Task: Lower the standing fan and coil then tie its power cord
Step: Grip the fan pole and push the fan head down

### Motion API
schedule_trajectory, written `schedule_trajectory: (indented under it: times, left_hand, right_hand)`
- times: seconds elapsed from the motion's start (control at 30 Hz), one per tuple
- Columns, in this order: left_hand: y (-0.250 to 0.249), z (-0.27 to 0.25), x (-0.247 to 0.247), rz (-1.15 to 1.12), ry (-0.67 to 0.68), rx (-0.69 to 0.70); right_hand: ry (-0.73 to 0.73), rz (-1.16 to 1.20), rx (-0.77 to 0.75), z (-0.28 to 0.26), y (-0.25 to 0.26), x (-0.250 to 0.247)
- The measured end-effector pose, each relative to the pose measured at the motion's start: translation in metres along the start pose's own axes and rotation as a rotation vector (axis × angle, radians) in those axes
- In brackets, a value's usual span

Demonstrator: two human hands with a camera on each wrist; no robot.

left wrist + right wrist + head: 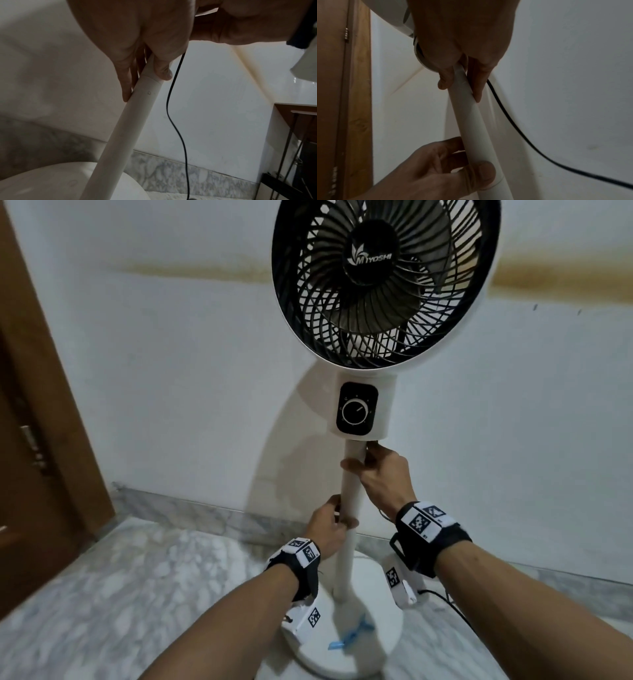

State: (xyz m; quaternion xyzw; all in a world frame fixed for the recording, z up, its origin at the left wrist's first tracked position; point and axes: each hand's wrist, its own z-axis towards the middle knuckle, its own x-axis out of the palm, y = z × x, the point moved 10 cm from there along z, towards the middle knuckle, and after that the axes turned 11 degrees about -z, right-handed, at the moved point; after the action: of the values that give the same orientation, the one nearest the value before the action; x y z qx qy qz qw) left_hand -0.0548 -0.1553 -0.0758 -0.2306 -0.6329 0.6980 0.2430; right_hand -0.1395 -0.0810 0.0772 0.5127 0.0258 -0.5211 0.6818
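Note:
A white standing fan with a black grille [383, 278] stands upright on its round base [363, 645] against the wall. My right hand [373, 470] grips the top of the white pole [351, 508] just under the control box [359, 409]. My left hand [330, 523] grips the same pole lower down, at the joint between its two sections [150, 79]. The black power cord [173, 108] hangs loose behind the pole and trails over the floor to the right [448, 604]. A blue tie [352, 633] lies on the base.
A brown wooden door [41, 440] stands at the left. The white wall is close behind the fan, with a marble skirting [191, 508] along the marble floor. In the left wrist view a dark metal-legged stand [291, 148] is at the right.

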Motion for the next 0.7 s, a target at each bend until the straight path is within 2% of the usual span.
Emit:
schedule_trajectory:
  times: [0.33,0.7]
  left_hand:
    - [-0.015,-0.015,-0.136,0.030,-0.022,0.010]
    - [-0.016,-0.012,-0.300,0.035,-0.023,0.003]
  right_hand:
    - [0.025,-0.026,-0.030,0.008,0.094,0.092]
    - [0.020,-0.028,-0.015,0.019,0.193,0.216]
